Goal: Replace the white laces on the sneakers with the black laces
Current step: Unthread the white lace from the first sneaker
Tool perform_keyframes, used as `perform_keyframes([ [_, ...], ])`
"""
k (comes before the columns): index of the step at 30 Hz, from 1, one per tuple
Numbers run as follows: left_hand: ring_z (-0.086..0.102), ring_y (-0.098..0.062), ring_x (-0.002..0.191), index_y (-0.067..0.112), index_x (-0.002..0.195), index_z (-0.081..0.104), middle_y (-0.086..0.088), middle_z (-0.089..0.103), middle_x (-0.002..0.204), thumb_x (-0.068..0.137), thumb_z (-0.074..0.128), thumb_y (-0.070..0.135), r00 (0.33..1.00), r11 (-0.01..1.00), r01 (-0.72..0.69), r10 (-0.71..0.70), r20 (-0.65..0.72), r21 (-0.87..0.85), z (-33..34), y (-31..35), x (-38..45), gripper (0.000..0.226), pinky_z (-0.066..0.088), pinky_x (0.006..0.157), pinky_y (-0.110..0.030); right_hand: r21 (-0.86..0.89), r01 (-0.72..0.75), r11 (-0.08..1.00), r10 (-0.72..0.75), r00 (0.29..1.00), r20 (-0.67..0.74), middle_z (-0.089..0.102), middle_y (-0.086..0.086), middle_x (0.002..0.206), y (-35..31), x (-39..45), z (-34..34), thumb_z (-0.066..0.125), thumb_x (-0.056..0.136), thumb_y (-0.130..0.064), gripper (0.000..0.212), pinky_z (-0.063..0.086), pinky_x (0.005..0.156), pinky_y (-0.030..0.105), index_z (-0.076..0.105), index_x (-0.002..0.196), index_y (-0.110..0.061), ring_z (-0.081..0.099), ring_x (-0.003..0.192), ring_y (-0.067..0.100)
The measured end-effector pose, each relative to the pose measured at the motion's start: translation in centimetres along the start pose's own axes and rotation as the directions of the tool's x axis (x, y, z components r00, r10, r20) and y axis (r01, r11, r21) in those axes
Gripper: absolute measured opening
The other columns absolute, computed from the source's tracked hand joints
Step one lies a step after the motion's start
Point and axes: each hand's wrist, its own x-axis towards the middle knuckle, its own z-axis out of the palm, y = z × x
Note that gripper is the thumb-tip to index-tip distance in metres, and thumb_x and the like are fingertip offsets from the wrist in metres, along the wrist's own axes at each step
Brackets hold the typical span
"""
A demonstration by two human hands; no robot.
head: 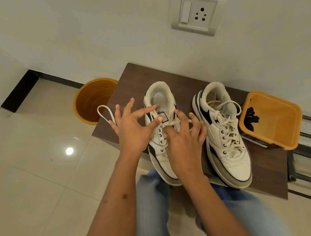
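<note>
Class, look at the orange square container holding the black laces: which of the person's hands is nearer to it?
Right. The right hand works on the left sneaker's laces, nearer the orange container; the left hand is farther left.

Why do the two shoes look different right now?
The left shoe has both hands on it, the left hand and right hand working at its white lace, which is partly undone, one loop sticking out past the left hand. The right shoe is untouched, its lace still tied in a bow. The left shoe's toe hangs over the bench edge more. Both are white with dark patches.
</note>
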Motion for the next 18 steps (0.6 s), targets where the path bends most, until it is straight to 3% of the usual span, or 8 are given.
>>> perform_keyframes([
  [5,0.001,-0.019,0.151,0.061,0.100,0.058,0.014,0.032,0.156,0.069,0.065,0.070,0.998,0.991,-0.043,0.048,-0.041,0.123,-0.2,-0.2,0.1,0.033,-0.011,0.115,-0.059,0.130,-0.028,0.991,0.054,0.977,-0.206,0.051,0.003,0.133,0.4,0.2,-2.0,0.076,0.073,-0.012,0.018,0.028,0.104,0.057,0.073,0.085,-0.025,0.037,0.128,0.030],
  [8,0.001,-0.018,0.151,0.061,0.098,0.056,0.016,0.034,0.154,0.069,0.064,0.072,0.998,0.989,-0.049,0.055,-0.041,0.138,-0.4,-0.2,0.2,0.032,-0.011,0.114,-0.060,0.242,-0.171,0.955,0.260,0.875,-0.407,0.051,0.002,0.129,2.2,0.8,-3.8,0.069,0.084,-0.017,0.010,0.032,0.101,0.053,0.072,0.088,-0.025,0.038,0.123,0.027],
  [10,0.003,-0.018,0.151,0.061,0.099,0.057,0.016,0.036,0.153,0.069,0.064,0.072,0.998,0.989,-0.044,0.050,-0.039,0.139,-0.4,-0.2,0.2,0.033,-0.011,0.114,-0.060,0.286,-0.259,0.923,0.368,0.814,-0.450,0.047,0.004,0.132,3.3,1.4,-4.4,0.067,0.090,-0.024,0.005,0.034,0.099,0.052,0.070,0.093,-0.026,0.037,0.122,0.028],
  [12,0.004,-0.017,0.150,0.060,0.100,0.059,0.016,0.037,0.152,0.069,0.066,0.070,0.999,0.992,-0.032,0.037,-0.038,0.123,-0.3,-0.3,0.2,0.033,-0.010,0.114,-0.060,0.251,-0.242,0.937,0.328,0.855,-0.402,0.038,0.006,0.139,3.5,1.6,-4.2,0.063,0.093,-0.029,0.012,0.033,0.100,0.054,0.068,0.104,-0.028,0.035,0.125,0.029],
  [15,0.006,-0.017,0.150,0.061,0.097,0.057,0.016,0.039,0.151,0.070,0.069,0.068,0.999,0.995,-0.033,0.037,-0.037,0.099,-0.2,-0.4,0.3,0.031,-0.010,0.114,-0.059,0.120,-0.039,0.992,0.068,0.968,-0.243,0.033,0.007,0.147,2.0,1.0,-2.9,0.063,0.091,-0.028,0.019,0.025,0.107,0.057,0.067,0.109,-0.032,0.026,0.134,0.033],
  [18,0.006,-0.016,0.150,0.060,0.099,0.057,0.016,0.041,0.150,0.072,0.072,0.062,0.999,0.998,-0.036,0.036,-0.013,0.048,0.0,-0.1,0.2,0.030,-0.009,0.115,-0.058,0.049,0.028,0.998,-0.026,0.998,-0.050,0.030,0.009,0.153,0.8,0.3,-1.0,0.065,0.088,-0.026,0.028,0.018,0.112,0.060,0.067,0.114,-0.036,0.019,0.140,0.039],
])
